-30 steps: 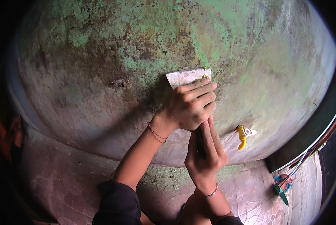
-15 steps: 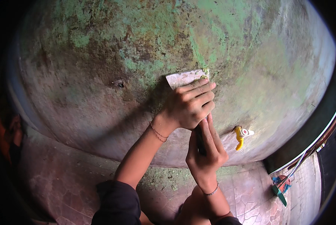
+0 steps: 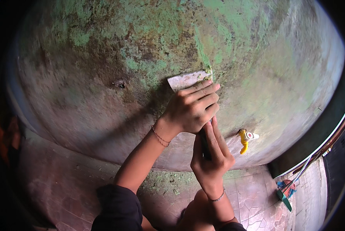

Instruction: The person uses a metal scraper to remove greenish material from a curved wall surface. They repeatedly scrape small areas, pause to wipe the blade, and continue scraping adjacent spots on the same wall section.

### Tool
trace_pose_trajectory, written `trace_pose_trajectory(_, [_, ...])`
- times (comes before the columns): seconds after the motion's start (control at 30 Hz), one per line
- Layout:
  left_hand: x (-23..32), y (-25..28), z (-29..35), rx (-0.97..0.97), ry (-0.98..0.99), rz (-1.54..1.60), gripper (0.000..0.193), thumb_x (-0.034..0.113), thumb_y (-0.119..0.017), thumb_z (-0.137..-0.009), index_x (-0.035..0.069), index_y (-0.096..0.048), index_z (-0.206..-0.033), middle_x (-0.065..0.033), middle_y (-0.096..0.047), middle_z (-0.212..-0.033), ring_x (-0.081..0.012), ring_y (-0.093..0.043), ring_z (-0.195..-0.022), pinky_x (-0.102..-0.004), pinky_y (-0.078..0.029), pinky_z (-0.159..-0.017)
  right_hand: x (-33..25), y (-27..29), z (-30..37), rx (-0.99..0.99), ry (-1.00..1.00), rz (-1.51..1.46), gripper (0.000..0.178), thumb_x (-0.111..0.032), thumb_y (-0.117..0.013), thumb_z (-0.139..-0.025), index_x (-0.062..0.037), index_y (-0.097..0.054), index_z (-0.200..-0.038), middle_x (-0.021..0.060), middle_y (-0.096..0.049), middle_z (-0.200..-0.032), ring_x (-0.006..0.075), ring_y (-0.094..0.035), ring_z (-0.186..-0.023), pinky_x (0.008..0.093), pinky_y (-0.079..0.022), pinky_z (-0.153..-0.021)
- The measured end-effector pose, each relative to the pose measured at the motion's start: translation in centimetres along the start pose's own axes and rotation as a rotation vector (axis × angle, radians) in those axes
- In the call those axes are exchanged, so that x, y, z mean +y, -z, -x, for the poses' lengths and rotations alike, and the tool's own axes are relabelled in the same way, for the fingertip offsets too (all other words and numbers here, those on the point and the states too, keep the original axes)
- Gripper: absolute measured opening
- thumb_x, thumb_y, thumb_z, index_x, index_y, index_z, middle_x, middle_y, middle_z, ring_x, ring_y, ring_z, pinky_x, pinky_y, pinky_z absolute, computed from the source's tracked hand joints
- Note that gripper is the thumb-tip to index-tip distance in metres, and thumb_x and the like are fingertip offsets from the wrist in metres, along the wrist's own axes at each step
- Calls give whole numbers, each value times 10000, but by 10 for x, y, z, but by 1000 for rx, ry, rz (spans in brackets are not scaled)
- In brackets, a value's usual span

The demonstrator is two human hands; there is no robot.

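Note:
A wide-bladed scraper [image 3: 183,81] lies against a large rounded wall [image 3: 84,104] covered in worn green paint. Its blade is pale and smeared, with green flakes piled near its right upper corner. My left hand [image 3: 193,107] is closed over the lower part of the blade, fingers pressed side by side and pointing right. Below it, my right hand [image 3: 215,159] grips the scraper's dark handle, which is mostly hidden between thumb and fingers. The fingertips of the right hand touch the underside of the left hand.
A yellow tap [image 3: 243,142] with a white knob juts from the wall right of my hands. Green flakes [image 3: 166,181] lie on the stone-patterned floor [image 3: 74,188] below. At the right stand a green long-handled tool [image 3: 285,200] and a reddish basket-like thing [image 3: 289,187].
The view has shifted slightly, so the wall and tap sit a little further left. Both hands keep their grip on the scraper, whose place on the wall looks almost the same.

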State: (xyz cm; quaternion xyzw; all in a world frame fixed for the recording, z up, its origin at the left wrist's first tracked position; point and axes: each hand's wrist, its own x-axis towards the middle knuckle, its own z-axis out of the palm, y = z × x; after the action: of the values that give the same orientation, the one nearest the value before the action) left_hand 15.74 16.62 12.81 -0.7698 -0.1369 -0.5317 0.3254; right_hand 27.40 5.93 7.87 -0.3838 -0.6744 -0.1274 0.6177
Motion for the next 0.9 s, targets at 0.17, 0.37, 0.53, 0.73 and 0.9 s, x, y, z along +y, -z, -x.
trace_pose_trajectory(0.17, [-1,-1,-1,26,-26,-37,147,162,-639,-766,33,-644,-697,-96,-731,-936,-307,-736,-1084,-447,-585,-997,1,0,-3,-44,-2,33,420,93,-746,-824,16,-718,-1236,281,-692,-1257,352,-723,-1122,341,-601,-840])
trace_pose_trajectory(0.37, [-5,-1,-5,54,-32,-42,167,182,-615,-787,38,-614,-702,-108,-711,-939,-328,-717,-1103,-444,-569,-1004,2,0,-7,-40,34,29,401,93,-744,-826,23,-726,-1221,283,-694,-1250,356,-722,-1125,340,-598,-850])
trace_pose_trajectory(0.53, [-2,2,-8,37,-59,-56,153,164,-648,-759,20,-655,-708,-97,-738,-931,-310,-742,-1079,-452,-604,-963,1,1,-10,2,32,-47,403,90,-745,-823,23,-728,-1220,276,-695,-1255,350,-725,-1120,339,-598,-846])
trace_pose_trajectory(0.73, [-5,3,-9,45,-7,-57,145,170,-640,-762,35,-653,-710,-92,-729,-925,-307,-738,-1081,-448,-592,-983,0,0,-13,-45,-11,-6,413,92,-743,-825,15,-728,-1230,264,-693,-1269,344,-731,-1107,336,-599,-826])
trace_pose_trajectory(0.9, [-6,2,-7,63,-15,-75,156,181,-619,-783,49,-626,-701,-94,-711,-905,-312,-729,-1081,-437,-568,-1014,0,0,-13,-53,28,6,412,89,-740,-830,8,-728,-1234,259,-692,-1274,337,-733,-1107,334,-599,-823])
